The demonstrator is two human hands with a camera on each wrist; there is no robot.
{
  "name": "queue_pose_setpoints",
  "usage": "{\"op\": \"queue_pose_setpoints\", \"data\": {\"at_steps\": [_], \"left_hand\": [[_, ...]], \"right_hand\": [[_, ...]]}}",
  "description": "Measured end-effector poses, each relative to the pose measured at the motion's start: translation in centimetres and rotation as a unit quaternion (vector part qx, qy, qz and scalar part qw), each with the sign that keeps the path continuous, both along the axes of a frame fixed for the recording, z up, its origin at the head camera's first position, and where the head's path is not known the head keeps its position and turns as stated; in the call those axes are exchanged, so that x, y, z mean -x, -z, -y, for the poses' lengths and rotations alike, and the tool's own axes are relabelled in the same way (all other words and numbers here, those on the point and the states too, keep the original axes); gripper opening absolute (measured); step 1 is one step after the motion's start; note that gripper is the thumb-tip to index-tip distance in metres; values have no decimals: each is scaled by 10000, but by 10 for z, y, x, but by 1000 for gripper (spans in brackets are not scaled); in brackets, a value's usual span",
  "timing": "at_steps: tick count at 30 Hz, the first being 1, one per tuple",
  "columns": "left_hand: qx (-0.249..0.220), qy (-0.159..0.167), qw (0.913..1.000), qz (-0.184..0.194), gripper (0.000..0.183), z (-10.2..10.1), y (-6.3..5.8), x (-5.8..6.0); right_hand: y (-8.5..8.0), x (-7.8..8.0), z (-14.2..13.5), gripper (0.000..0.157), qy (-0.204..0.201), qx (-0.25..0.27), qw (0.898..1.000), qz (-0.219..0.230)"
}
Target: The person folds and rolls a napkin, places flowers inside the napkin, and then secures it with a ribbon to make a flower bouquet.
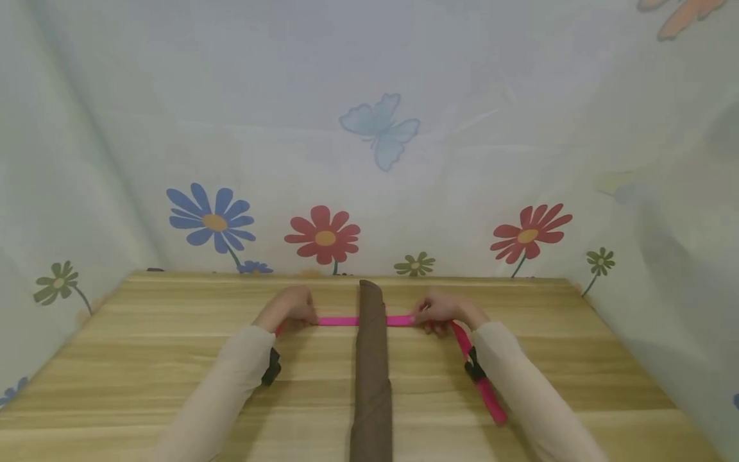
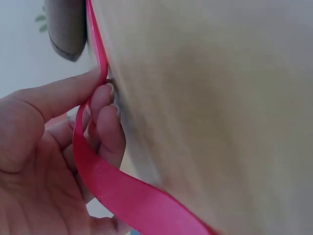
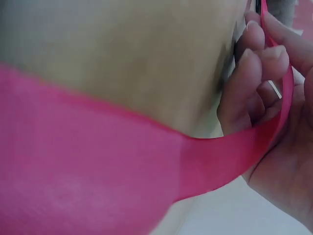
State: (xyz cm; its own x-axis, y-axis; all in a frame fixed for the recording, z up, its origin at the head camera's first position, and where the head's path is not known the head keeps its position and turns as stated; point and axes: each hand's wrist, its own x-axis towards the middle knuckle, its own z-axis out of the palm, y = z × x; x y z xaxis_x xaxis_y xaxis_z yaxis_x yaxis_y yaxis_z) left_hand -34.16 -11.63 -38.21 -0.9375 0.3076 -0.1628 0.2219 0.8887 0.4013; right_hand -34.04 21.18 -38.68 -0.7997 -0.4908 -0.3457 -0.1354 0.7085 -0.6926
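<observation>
A long brown roll (image 1: 372,366), seemingly of fabric, lies lengthwise on the wooden table, its far end pointing at the backdrop. Across its far part runs a pink ribbon (image 1: 339,321); the roll hides the stretch in the middle. To the left of the roll, my left hand (image 1: 293,304) pinches the ribbon (image 2: 132,198) between thumb and fingers. On the other side my right hand (image 1: 440,309) pinches it too, close to the roll. From the right hand a loose tail hangs down past the wrist. The left tail is mostly hidden behind the arm.
The wood-grain table (image 1: 156,366) stretches out on both sides of the roll. Behind it hangs a pale backdrop (image 1: 277,154) printed with flowers and butterflies. A black wrist mount (image 1: 475,367) sits at the right wrist, another at the left.
</observation>
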Motion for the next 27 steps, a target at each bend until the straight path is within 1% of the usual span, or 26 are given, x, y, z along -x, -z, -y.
{"op": "queue_pose_setpoints", "data": {"at_steps": [3,7,12,15,19,22,24,27], "left_hand": [[-80,42,9998,159,17,4,2,-12],[-212,146,9994,239,13,7,2,-26],[-389,180,9983,397,11,8,1,-48],[-444,227,9981,353,15,9,2,-61],[-444,526,9975,179,23,14,2,-76],[-468,728,9962,89,30,19,2,-86],[-498,729,9961,65,32,23,2,-91],[-567,594,9966,111,29,30,4,-97]], "right_hand": [[0,-11,-1,14,-263,67,9996,89],[-2,-25,0,13,-417,10,9989,191],[-5,-44,1,15,-684,-78,9975,186],[-6,-55,-1,15,-761,-106,9967,245],[-6,-68,-6,17,-867,-70,9958,284],[-5,-77,-12,19,-965,-20,9951,233],[-4,-81,-18,19,-978,6,9950,214],[-3,-87,-27,18,-1041,12,9945,58]]}}
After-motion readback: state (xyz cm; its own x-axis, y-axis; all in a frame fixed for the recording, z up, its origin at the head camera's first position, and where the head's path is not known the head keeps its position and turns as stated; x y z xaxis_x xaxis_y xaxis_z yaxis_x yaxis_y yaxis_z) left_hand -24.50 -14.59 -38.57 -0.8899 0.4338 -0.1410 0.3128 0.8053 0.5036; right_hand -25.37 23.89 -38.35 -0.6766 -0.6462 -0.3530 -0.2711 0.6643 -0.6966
